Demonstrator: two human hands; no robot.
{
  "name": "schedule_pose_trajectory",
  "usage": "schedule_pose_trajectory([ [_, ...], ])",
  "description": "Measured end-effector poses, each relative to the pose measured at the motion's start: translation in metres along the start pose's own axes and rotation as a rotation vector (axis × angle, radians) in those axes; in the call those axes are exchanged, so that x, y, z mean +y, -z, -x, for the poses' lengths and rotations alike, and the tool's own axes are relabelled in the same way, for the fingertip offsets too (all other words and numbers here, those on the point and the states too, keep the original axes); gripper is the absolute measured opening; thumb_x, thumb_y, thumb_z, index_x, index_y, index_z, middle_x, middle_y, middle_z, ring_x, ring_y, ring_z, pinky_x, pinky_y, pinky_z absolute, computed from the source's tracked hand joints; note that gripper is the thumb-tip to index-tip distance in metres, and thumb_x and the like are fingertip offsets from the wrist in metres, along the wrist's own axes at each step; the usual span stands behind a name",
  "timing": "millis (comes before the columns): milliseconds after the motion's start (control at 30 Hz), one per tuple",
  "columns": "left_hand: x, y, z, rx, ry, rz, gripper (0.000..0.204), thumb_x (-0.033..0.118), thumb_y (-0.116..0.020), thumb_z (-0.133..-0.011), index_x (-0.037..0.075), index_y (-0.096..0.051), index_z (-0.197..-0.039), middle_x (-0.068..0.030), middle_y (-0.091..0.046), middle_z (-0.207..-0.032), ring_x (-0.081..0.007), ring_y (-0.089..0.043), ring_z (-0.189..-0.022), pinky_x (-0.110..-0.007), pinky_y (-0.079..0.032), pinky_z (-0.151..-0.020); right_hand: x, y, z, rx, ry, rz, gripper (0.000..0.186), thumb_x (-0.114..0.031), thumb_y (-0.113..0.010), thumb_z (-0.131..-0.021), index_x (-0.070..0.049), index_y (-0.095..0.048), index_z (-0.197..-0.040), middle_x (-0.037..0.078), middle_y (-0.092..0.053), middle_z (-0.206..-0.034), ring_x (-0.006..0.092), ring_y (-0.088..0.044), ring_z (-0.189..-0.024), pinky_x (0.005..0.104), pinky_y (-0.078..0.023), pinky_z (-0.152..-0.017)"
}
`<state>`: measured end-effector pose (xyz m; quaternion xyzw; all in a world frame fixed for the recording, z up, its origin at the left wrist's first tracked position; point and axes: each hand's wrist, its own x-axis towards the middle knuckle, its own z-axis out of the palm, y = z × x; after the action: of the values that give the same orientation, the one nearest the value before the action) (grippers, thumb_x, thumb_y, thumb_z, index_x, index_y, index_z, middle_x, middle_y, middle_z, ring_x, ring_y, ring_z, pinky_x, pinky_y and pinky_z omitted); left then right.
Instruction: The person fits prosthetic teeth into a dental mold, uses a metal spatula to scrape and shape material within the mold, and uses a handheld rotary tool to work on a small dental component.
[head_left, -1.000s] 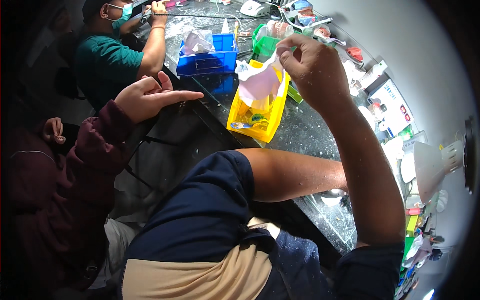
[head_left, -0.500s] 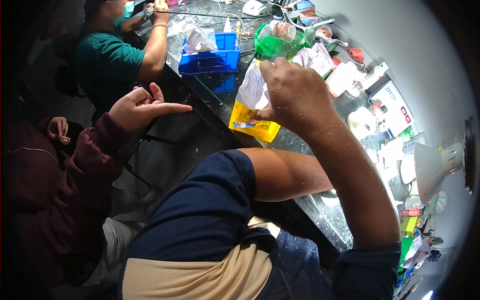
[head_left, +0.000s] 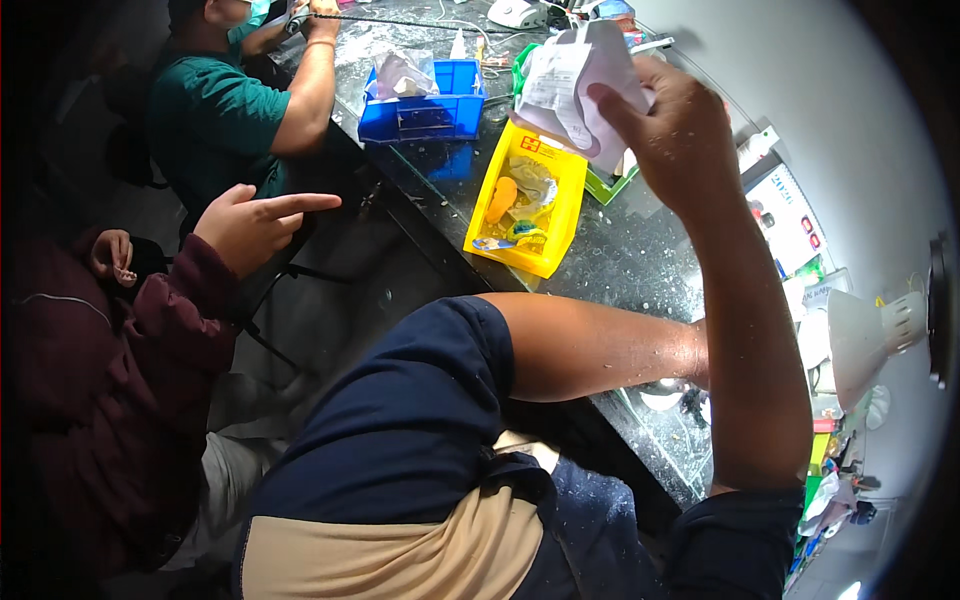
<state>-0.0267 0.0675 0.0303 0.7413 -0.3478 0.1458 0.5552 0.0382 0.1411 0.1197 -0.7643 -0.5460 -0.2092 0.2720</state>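
Note:
My right hand point(head_left: 682, 130) is closed on some folded white paper sheets point(head_left: 560, 88), holding them up above the far end of a yellow bin point(head_left: 554, 258). Inside that bin lie an orange lump point(head_left: 501, 199), a greyish moulded piece point(head_left: 534, 186) and a green-and-blue piece point(head_left: 526, 233). My left forearm reaches across to the right over the table edge. Of my left hand point(head_left: 699, 352) only the wrist end shows; my right forearm covers its fingers, so what it holds is hidden.
A blue bin point(head_left: 420, 122) with a bagged paper stands left of the yellow one. Partly behind the papers is a green bin point(head_left: 612, 187). A lamp point(head_left: 865, 335) juts in at right. One co-worker's pointing hand point(head_left: 250, 225) is at left; another person point(head_left: 215, 110) works beyond.
My right hand has lifted the papers up and right off the yellow bin, uncovering the pieces inside. The co-worker's pointing hand has drawn back leftward.

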Motion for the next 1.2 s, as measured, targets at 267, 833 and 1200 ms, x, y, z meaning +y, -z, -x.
schedule_pose_trajectory([
  [267, -0.012, -0.017, -0.013, -0.025, 0.01, 0.018, 0.048, 0.032, -0.059, -0.11, -0.001, -0.057, -0.144, -0.0208, -0.059, -0.146, -0.0325, -0.055, -0.138, -0.045, -0.039, -0.119, 0.012, 0.004, -0.003, 0.011, 0.009, -0.064, 0.047, -0.048, -0.074, -0.1, -0.005, -0.081, -0.118, 0.016, -0.082, -0.087, 0.0304, -0.082, -0.08, 0.0456, -0.064, -0.079],
  [833, -0.014, -0.024, -0.009, -0.058, 0.018, -0.004, 0.044, 0.033, -0.066, -0.107, 0.0, -0.064, -0.136, -0.0199, -0.066, -0.137, -0.0322, -0.062, -0.13, -0.045, -0.045, -0.113, -0.017, -0.012, 0.02, -0.076, 0.256, 0.302, 0.03, -0.017, -0.092, -0.088, -0.012, -0.078, -0.113, 0.011, -0.072, -0.117, 0.0302, -0.078, -0.1, 0.0433, -0.064, -0.087],
  [1200, -0.014, -0.023, -0.001, -0.059, 0.021, -0.012, 0.042, 0.034, -0.07, -0.105, 0.002, -0.069, -0.132, -0.0193, -0.07, -0.131, -0.0321, -0.066, -0.125, -0.045, -0.048, -0.109, -0.038, -0.043, 0.038, -0.163, 0.357, 0.405, 0.068, -0.057, -0.09, -0.086, -0.004, -0.078, -0.126, 0.016, -0.074, -0.124, 0.0299, -0.069, -0.122, 0.0431, -0.051, -0.1],
])
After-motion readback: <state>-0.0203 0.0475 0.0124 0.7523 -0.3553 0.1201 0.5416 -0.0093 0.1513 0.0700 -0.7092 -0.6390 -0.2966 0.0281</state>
